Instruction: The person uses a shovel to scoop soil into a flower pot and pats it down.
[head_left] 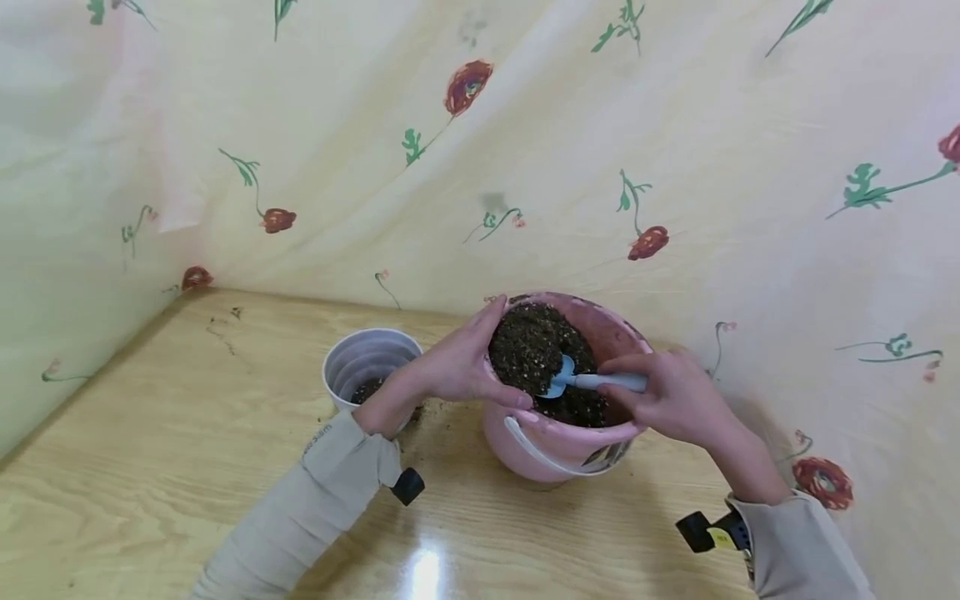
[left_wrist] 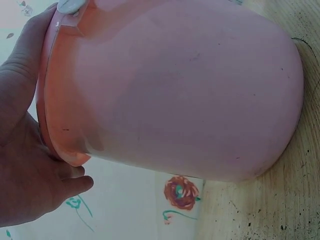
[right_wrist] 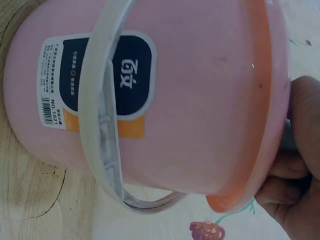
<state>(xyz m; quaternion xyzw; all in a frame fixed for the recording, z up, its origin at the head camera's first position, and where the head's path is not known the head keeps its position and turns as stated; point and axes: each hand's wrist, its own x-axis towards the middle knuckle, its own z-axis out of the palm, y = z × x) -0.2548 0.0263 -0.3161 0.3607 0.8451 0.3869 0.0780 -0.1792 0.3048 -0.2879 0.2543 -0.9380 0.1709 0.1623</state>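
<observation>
A pink bucket (head_left: 532, 454) stands on the table, heaped with dark soil (head_left: 528, 346) toward its left side. My left hand (head_left: 459, 362) grips the bucket's left rim, thumb toward the near side. In the left wrist view, that hand (left_wrist: 30, 130) lies against the rim beside the smooth pink wall. My right hand (head_left: 678, 396) pinches the handle of a small light-blue garden trowel (head_left: 558, 377) over the bucket's right rim. The blade is partly sunk in the soil. In the right wrist view, the bucket wall hides most of the trowel from sight.
Left of the bucket stands a white plastic pot (head_left: 375, 342) with a little soil at its bottom. Crumbs of soil are scattered on the wooden table (head_left: 150, 467) between the two. A flowered cloth (head_left: 360, 167) hangs close behind. The bucket's white bail handle (right_wrist: 95, 95) hangs down.
</observation>
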